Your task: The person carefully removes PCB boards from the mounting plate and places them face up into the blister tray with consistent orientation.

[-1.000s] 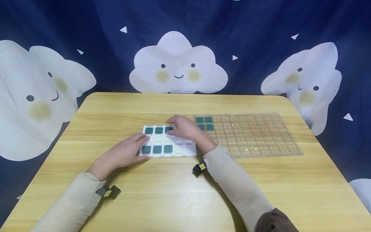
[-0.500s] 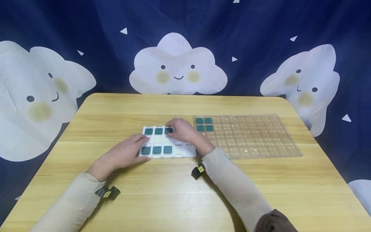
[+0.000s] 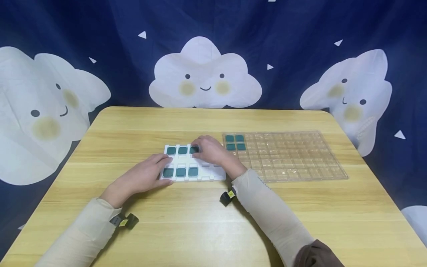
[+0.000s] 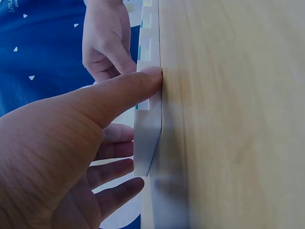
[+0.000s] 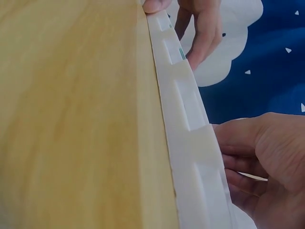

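Note:
A white plastic tray lies on the table, holding thin square green chips in two rows. Three chips, such as the middle one, fill the left of its front row. My left hand holds the tray's left end, its thumb against the front side in the left wrist view. At the back row, my right hand has thumb and forefinger on either side of the third green chip, partly covering it. In the right wrist view the tray's side wall hides those fingertips.
To the right lies a large clear tray of many small pockets, with several green chips in its far left corner. A wooden table bears both trays. Behind it hangs a blue curtain with white clouds.
My right hand has drawn its fingers slightly closer around the third back-row chip and shifted a little. My left hand keeps its place on the tray.

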A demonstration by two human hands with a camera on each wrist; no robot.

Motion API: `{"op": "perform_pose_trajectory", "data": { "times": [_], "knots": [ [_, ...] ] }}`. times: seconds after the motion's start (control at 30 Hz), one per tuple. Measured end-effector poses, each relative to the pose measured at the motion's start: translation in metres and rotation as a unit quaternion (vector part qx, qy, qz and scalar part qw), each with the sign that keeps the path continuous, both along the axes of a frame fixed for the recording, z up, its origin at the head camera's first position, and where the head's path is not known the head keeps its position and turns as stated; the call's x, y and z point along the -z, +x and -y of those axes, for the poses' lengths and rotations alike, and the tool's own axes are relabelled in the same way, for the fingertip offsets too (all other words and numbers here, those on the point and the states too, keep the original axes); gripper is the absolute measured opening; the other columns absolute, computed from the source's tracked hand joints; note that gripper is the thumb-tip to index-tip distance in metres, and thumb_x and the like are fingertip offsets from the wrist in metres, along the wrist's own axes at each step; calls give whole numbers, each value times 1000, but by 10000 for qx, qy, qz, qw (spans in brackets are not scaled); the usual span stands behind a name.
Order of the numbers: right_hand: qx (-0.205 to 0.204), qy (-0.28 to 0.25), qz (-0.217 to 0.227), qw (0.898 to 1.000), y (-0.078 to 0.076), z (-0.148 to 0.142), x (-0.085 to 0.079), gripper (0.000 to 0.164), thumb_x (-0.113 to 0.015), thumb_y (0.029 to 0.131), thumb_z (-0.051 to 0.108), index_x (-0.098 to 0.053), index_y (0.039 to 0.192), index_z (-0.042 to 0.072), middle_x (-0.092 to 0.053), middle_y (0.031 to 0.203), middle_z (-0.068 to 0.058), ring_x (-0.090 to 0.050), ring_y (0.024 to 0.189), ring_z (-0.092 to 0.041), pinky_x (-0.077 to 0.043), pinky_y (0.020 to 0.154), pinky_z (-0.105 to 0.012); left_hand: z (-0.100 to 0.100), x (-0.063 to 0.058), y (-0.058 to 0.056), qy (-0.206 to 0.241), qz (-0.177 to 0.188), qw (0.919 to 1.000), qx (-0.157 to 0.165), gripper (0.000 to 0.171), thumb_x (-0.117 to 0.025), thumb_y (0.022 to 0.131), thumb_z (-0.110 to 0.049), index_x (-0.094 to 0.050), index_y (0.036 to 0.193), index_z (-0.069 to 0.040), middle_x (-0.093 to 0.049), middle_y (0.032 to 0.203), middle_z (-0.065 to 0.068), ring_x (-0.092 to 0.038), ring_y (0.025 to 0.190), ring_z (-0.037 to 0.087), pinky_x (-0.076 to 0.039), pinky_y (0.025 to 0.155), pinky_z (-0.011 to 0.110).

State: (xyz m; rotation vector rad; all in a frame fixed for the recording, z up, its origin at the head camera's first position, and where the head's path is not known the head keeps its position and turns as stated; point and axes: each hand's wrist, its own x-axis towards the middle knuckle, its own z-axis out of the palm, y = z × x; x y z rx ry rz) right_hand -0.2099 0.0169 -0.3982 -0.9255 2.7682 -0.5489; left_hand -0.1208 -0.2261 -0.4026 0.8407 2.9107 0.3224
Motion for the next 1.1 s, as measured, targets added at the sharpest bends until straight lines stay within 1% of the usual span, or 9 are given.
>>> {"op": "perform_pose_trajectory", "data": {
  "times": [0.27, 0.4, 0.57, 0.73, 0.97, 1.1],
  "knots": [
    [-3, -6, -61, 10000, 0, 0, 0, 43, -71, 91, 30, -64, 129, 10, -62, 129, -6, -53, 121, -24, -41, 106, -35, 1, 0, -1, 31, -19, 10000, 24, 80, -70, 87, -49, -46, 142, 4, -45, 142, 22, -43, 131, 36, -36, 111, 49],
    [19, 85, -105, 9999, 0, 1, 0, 44, -71, 91, 31, -63, 129, 11, -61, 130, -6, -52, 123, -25, -40, 108, -36, 1, 1, -2, 22, -25, 10000, 17, 81, -70, 87, -50, -45, 142, 3, -44, 142, 23, -43, 131, 37, -36, 111, 50],
    [-20, 94, -148, 9998, 0, 1, 0, 43, -71, 91, 31, -64, 128, 11, -61, 130, -7, -52, 123, -25, -40, 108, -36, 1, 0, -1, 20, -7, 10000, 15, 81, -70, 87, -49, -45, 142, 4, -44, 143, 23, -42, 131, 38, -35, 111, 51],
    [-61, 13, -197, 9998, -1, 0, 1, 42, -71, 91, 30, -65, 127, 10, -62, 128, -6, -54, 121, -24, -41, 106, -34, 0, 0, 0, 4, 39, 10000, 2, 81, -71, 87, -48, -45, 142, 4, -44, 143, 23, -42, 131, 38, -35, 111, 51],
    [5, -177, -158, 9997, -1, -1, 2, 42, -73, 90, 29, -65, 126, 10, -64, 125, -6, -56, 117, -23, -44, 104, -34, 0, 0, 0, 5, 22, 10000, 4, 80, -71, 87, -48, -45, 142, 4, -44, 142, 23, -42, 131, 38, -36, 110, 51],
    [67, -274, -91, 9996, -2, -2, 3, 42, -74, 89, 29, -65, 126, 11, -65, 122, -5, -59, 111, -20, -47, 99, -34, 0, 1, 0, -7, 34, 10000, -15, 81, -71, 87, -49, -45, 142, 4, -44, 143, 22, -42, 131, 37, -36, 110, 51]
  ]
}}
